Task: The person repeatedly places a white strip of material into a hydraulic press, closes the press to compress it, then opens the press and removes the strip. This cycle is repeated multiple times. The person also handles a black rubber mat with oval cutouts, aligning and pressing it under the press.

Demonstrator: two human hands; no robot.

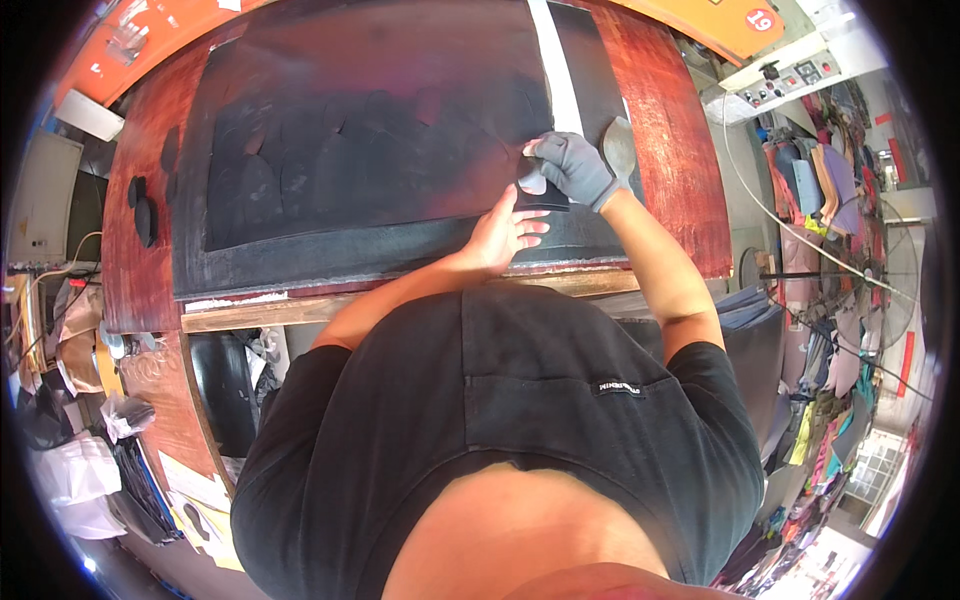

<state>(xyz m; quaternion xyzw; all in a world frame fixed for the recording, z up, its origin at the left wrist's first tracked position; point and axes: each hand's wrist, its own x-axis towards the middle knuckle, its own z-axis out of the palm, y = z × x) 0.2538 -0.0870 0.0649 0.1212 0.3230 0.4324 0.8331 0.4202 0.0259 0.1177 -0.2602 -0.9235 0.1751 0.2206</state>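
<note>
The grip of the gloved right hand point(577, 170) is pinched on a small grey piece point(534, 182), its upper end hidden under the fingertips, near the worktop's point(675, 150) near right part. Just beside it, the bare left hand point(497, 236) has its fingers parted; whether its index finger touches the piece is hard to tell. Under them lies a dark sheet point(380, 150) on a black board point(300, 265). A grey rounded piece point(619, 148) is partly behind the right wrist; dark oval pieces point(146, 221) lie by the left edge. A white strip point(555, 70) runs toward the far edge, cut off above. An orange machine part point(715, 22), also cut off, stands beyond the far right corner.
</note>
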